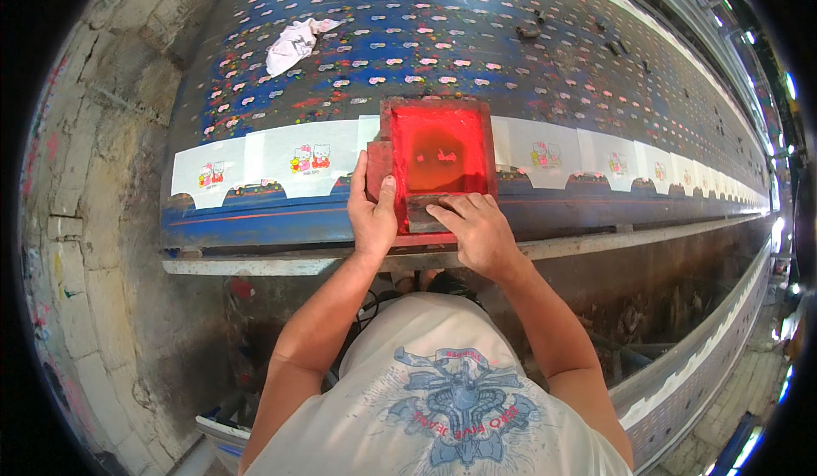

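A small screen printing frame (488,148), stained red, lies over the row of white cut pieces in front of me. Wet red ink coats its inside, and small pale shapes show in the darker middle of the mesh. My left hand (374,212) is closed around the frame's left side, at a red wooden block (379,165), thumb on top. At the frame's near end, my right hand (481,233) grips a dark, flat squeegee (424,216) with its fingers over the top edge. The squeegee's lower edge is hard to make out.
White pieces printed with cartoon figures (319,157) line the long blue-stained table (255,229) on both sides. A crumpled cloth (294,46) and several dark scraps lie farther back. A pale rail (255,266) runs along the near edge. A brick wall (98,246) stands at left.
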{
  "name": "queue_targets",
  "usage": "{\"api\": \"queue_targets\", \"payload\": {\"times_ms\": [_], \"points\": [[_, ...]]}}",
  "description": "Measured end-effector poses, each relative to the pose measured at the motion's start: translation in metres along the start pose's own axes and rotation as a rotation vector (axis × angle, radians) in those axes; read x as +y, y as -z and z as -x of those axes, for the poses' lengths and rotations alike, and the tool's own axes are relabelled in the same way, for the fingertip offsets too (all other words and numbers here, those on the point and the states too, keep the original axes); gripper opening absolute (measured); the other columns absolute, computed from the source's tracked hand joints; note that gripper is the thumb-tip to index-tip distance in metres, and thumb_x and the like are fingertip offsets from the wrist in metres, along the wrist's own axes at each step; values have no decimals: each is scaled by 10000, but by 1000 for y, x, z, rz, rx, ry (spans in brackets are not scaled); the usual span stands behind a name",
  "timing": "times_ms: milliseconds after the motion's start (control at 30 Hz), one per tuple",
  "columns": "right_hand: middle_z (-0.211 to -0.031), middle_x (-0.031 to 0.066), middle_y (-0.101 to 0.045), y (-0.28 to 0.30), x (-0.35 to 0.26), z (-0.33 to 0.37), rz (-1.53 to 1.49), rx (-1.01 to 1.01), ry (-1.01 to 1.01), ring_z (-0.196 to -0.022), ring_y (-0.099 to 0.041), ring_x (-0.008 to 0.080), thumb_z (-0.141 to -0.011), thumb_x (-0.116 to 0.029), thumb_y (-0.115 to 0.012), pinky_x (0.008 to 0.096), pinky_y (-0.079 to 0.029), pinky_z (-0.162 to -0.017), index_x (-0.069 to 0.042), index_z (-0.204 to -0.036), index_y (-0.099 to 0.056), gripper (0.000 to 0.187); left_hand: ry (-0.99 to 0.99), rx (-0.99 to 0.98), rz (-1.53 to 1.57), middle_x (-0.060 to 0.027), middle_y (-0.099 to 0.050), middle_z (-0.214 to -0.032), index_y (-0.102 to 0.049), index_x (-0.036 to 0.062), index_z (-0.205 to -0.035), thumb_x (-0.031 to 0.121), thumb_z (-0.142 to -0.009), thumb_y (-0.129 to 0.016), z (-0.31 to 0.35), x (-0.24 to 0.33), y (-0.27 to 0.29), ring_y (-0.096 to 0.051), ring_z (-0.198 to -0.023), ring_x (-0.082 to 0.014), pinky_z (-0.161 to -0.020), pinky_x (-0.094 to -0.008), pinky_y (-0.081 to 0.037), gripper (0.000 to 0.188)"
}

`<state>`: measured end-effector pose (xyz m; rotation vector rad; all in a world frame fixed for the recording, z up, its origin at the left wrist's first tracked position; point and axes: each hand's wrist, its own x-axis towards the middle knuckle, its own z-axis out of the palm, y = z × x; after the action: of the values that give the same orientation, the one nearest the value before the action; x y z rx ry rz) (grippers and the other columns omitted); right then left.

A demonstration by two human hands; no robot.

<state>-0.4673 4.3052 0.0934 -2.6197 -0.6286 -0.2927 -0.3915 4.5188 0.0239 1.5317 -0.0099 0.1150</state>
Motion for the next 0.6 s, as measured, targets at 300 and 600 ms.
{"api": "queue_targets", "payload": {"times_ms": [300,600], "points": [[-1502,122,-708,10,-13,29,-211,-85,-113,-1366,-639,376,-892,-123,-855,515,-515,-1125,-102,-1407,-795,519,-55,15,-261,-216,-527,-1734,-411,-37,-1749,-83,-883,-890,-1,6,-2,-524,-1597,-287,-1346,-411,-412,991],[-1537,189,-699,2,24,86,-649,320,-514,-1473,-605,398,-969,-107,-854,516,-469,-1250,-56,-1407,-781,447,-45,43,-176,-188,-527,-1739,-423,-39,-1745,-184,-862,-806,8,35,-25,-522,-1598,-275,-1348,-404,-405,973]]}}
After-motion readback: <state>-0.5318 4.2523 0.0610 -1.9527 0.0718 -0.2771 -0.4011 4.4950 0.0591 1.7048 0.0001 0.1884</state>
